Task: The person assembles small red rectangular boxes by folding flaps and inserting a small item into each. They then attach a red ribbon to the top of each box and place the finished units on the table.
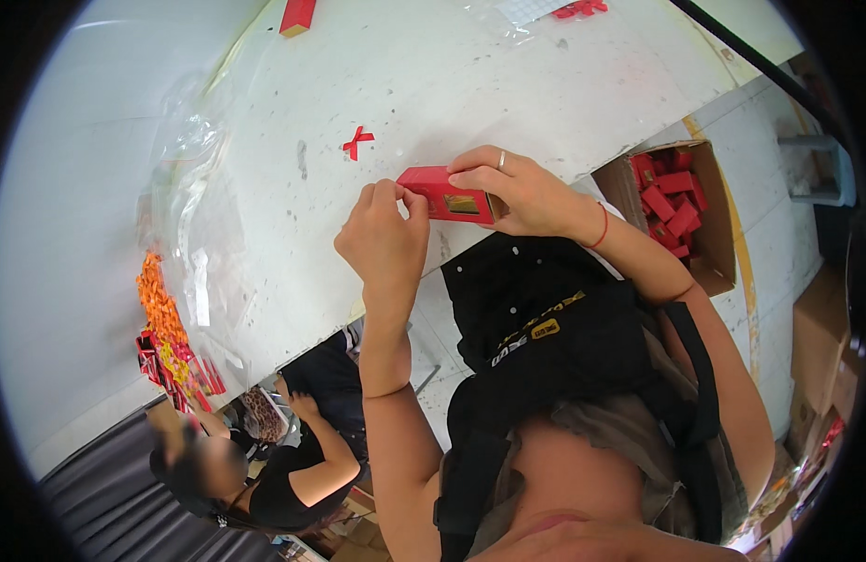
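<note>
Over the near edge of the white table, a small red cardboard box with a gold-lined window is held between my two hands. My right hand, with a ring and a thin red string at the wrist, grips its right end from above and below. At the box's left end, my left hand is closed, thumb and forefinger pinched on the corner. Whether anything small is between those fingertips is hidden. Just beyond the box, a red ribbon bow lies on the table.
A second red box sits at the far edge, with red bows to its right. Clear plastic and orange packets lie at left. A carton of red boxes stands right, below the table. Another person is at lower left.
</note>
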`<action>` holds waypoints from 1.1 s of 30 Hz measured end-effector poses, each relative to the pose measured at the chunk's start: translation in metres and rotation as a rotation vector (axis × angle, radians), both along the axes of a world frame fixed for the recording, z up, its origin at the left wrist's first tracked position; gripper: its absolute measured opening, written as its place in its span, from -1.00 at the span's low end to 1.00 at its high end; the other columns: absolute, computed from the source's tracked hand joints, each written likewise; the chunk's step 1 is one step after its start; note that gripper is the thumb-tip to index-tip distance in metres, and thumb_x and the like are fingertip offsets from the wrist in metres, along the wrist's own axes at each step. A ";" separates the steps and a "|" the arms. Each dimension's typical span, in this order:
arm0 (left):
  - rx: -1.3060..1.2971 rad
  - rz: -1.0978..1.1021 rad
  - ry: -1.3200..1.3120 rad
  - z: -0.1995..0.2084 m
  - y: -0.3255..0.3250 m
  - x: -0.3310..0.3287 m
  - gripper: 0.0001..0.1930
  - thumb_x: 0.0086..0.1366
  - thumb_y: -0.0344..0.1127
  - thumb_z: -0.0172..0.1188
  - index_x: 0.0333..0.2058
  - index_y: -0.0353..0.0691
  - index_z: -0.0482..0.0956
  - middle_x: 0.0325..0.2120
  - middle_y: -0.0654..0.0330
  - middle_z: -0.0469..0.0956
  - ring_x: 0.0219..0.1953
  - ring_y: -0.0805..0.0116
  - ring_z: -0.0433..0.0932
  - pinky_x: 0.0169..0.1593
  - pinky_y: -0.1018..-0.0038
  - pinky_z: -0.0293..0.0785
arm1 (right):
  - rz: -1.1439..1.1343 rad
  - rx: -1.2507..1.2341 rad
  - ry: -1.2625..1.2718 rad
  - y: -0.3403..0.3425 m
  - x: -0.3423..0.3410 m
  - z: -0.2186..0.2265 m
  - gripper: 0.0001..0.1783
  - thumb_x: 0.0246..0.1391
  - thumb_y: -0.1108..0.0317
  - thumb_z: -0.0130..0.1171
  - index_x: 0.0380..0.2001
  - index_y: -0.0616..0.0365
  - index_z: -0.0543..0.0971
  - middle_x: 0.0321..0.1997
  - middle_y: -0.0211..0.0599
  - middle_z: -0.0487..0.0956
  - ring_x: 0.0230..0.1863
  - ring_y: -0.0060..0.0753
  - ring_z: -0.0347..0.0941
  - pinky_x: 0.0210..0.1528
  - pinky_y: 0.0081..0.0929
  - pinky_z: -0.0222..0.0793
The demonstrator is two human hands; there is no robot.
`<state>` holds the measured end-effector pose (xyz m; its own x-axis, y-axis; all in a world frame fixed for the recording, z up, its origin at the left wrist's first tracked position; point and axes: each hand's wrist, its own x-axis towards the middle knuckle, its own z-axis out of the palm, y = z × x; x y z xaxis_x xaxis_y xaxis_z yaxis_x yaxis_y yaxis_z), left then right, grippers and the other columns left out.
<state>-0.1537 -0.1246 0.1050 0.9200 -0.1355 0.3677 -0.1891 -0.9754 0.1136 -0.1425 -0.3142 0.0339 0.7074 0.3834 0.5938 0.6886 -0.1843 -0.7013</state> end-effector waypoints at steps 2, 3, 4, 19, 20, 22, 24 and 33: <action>-0.046 -0.001 -0.010 -0.003 0.001 0.001 -0.90 0.04 -0.37 0.27 -0.56 -0.12 0.50 -0.58 0.29 0.55 -0.63 0.27 0.51 -0.55 0.42 0.33 | -0.011 0.014 0.008 0.000 0.000 0.002 -0.42 -0.25 0.58 0.38 -0.08 0.11 0.42 0.01 -0.15 0.48 -0.06 0.00 0.48 -0.14 -0.29 0.51; -0.093 -0.006 -0.012 -0.006 0.003 0.002 -0.91 0.04 -0.38 0.27 -0.55 -0.14 0.52 -0.57 0.28 0.56 -0.62 0.29 0.52 -0.53 0.44 0.35 | -0.005 0.017 0.030 0.000 0.000 0.000 -0.38 -0.28 0.58 0.40 -0.06 0.10 0.42 0.02 -0.15 0.48 -0.04 -0.02 0.48 -0.11 -0.31 0.51; -0.141 -0.006 -0.017 -0.009 0.005 0.003 -0.92 0.04 -0.40 0.27 -0.53 -0.15 0.53 -0.56 0.27 0.57 -0.61 0.31 0.53 -0.51 0.46 0.38 | 0.005 0.019 0.050 0.000 0.001 -0.003 -0.34 -0.31 0.58 0.43 -0.04 0.09 0.43 0.04 -0.16 0.48 -0.02 -0.05 0.49 -0.07 -0.33 0.51; -0.839 0.408 0.268 -0.060 0.134 -0.173 -0.84 0.16 -0.52 0.19 -0.25 -0.36 0.52 -0.52 0.14 0.59 -0.40 0.41 0.58 -0.23 0.48 0.48 | 0.150 0.217 0.346 -0.007 0.007 0.007 -0.38 -0.20 0.46 0.48 -0.04 0.14 0.42 0.04 -0.25 0.49 0.08 -0.27 0.46 0.14 -0.35 0.43; -0.706 0.451 0.294 -0.065 0.132 -0.174 -0.82 0.16 -0.51 0.21 -0.23 -0.35 0.52 -0.47 0.13 0.61 -0.35 0.39 0.59 -0.15 0.44 0.49 | 0.151 0.222 0.345 -0.007 0.006 0.006 -0.39 -0.20 0.47 0.48 -0.04 0.14 0.42 0.04 -0.25 0.49 0.08 -0.29 0.46 0.16 -0.34 0.42; -0.588 0.286 0.106 -0.040 0.086 -0.141 -0.73 0.19 -0.49 0.24 -0.12 -0.34 0.47 -0.30 0.11 0.62 -0.19 0.34 0.56 0.04 0.37 0.37 | 0.143 0.226 0.372 -0.007 0.005 0.003 -0.38 -0.20 0.47 0.48 -0.04 0.15 0.41 0.04 -0.24 0.49 0.08 -0.31 0.46 0.15 -0.36 0.42; -0.731 0.168 0.032 -0.037 0.058 -0.113 -0.60 0.19 -0.48 0.26 0.00 -0.31 0.38 -0.13 0.07 0.60 -0.02 0.30 0.50 0.20 0.31 0.23 | 0.150 0.204 0.370 -0.007 0.007 0.006 -0.38 -0.21 0.47 0.47 -0.04 0.15 0.41 0.04 -0.24 0.50 0.08 -0.33 0.45 0.14 -0.38 0.41; -1.277 0.030 0.119 -0.044 -0.001 -0.051 -0.39 0.07 -0.55 0.39 0.08 -0.31 0.29 -0.26 0.10 0.64 -0.15 0.43 0.58 0.12 0.40 0.32 | 0.117 0.109 0.404 -0.008 0.006 0.012 -0.36 -0.23 0.42 0.49 -0.02 0.12 0.43 0.03 -0.23 0.52 0.08 -0.30 0.46 0.15 -0.40 0.36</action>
<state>-0.2046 -0.1260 0.0606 0.9525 0.2723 0.1363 -0.0930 -0.1661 0.9817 -0.1368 -0.3222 0.0462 0.8471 0.4250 0.3192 0.3663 -0.0316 -0.9300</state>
